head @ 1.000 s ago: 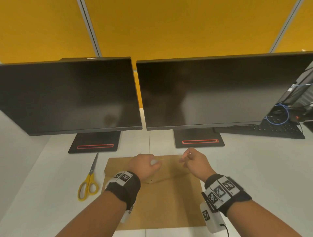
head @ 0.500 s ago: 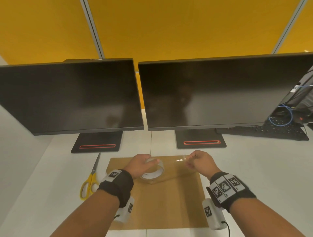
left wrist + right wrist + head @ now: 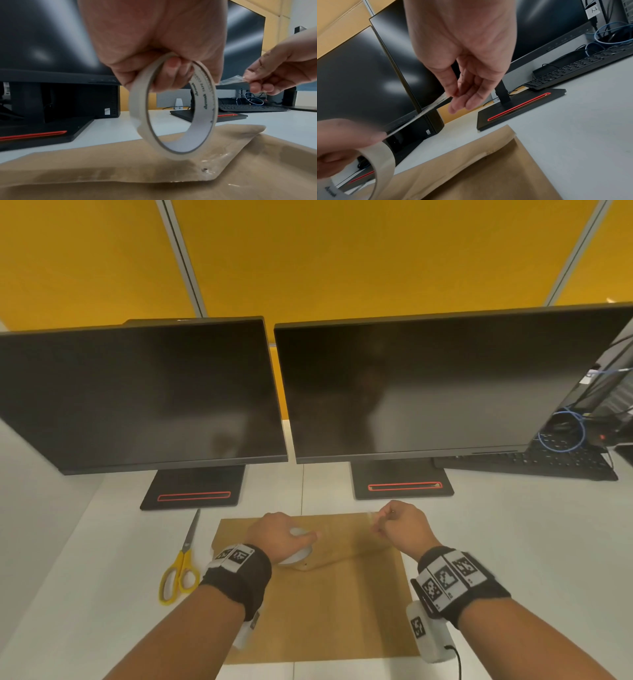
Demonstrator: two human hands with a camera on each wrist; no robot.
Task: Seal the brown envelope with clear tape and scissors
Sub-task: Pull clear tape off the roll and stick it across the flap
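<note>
A brown envelope [image 3: 329,607] lies flat on the white desk, its flap [image 3: 154,167] folded down. My left hand [image 3: 281,537] grips a roll of clear tape [image 3: 173,108] upright just above the flap, fingers through its core. My right hand [image 3: 399,525] pinches the free end of the tape strip [image 3: 231,80] between thumb and forefinger, and the strip [image 3: 419,115] stretches taut between the two hands above the envelope. Yellow-handled scissors [image 3: 181,563] lie on the desk left of the envelope, untouched.
Two dark monitors [image 3: 144,395] [image 3: 428,385] on black bases [image 3: 191,487] stand just behind the envelope. A black keyboard [image 3: 548,462] and blue cable [image 3: 561,433] sit at the far right. Bare white desk [image 3: 531,542] lies to the right of the envelope.
My right hand has drawn the tape end away from the roll to the right, so a longer strip now spans the hands. The left hand keeps the roll over the flap.
</note>
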